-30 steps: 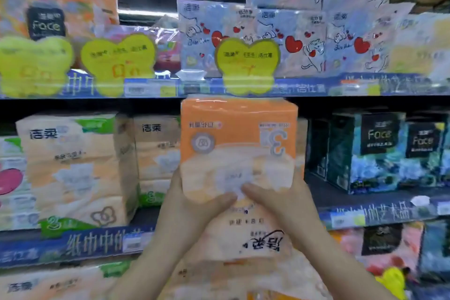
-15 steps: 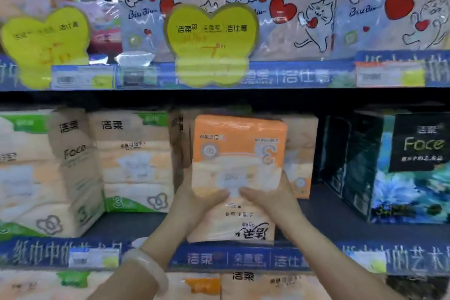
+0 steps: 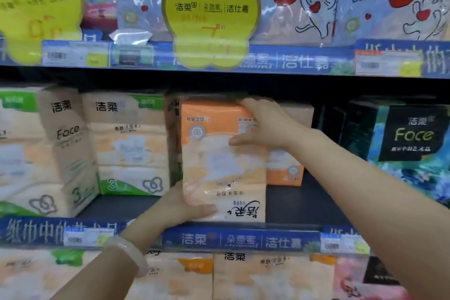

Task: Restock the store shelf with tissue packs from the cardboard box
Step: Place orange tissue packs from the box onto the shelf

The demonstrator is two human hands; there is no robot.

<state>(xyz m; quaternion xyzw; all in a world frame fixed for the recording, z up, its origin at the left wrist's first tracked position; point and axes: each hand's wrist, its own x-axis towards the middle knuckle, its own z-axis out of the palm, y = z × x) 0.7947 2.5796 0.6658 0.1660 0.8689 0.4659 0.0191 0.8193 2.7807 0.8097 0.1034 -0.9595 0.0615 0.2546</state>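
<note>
Orange-topped tissue pack (image 3: 222, 161), print upside-down; both hands' grip (image 3: 192, 204) (image 3: 264, 126) around it

The orange tissue pack (image 3: 222, 161) stands upright on the middle shelf (image 3: 304, 204), its printing upside down, orange band at the top and pale wrap below. It sits at the shelf's front edge, just ahead of another orange pack (image 3: 287, 168).

Yellow butterfly price tag (image 3: 211, 22) on upper shelf edge; pale bracelet (image 3: 128, 254).
</note>
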